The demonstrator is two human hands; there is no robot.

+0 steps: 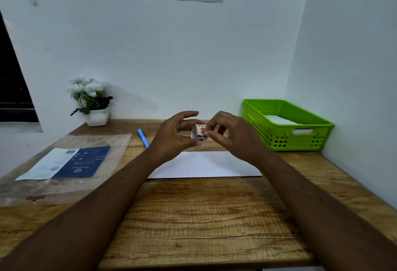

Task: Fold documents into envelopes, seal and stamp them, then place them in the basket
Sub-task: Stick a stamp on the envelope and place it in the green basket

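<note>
Desk (193, 217): wooden, set into a wall corner
Plastic pouch (64, 163): flat at the left edge, printed sheet inside
Envelope (206, 164): white, flat mid-desk, under both hands
Basket (300, 139): green, back right corner, something white inside
Plant (92, 101): white flowers, back left corner
Left hand (171, 135): raised, fingers curled, holding the stamp strip
Right hand (232, 135): pinching the same strip
Pen (143, 138): blue, beside the left wrist
Stamp strip (198, 133): small, curled, held between both hands above the desk
</note>
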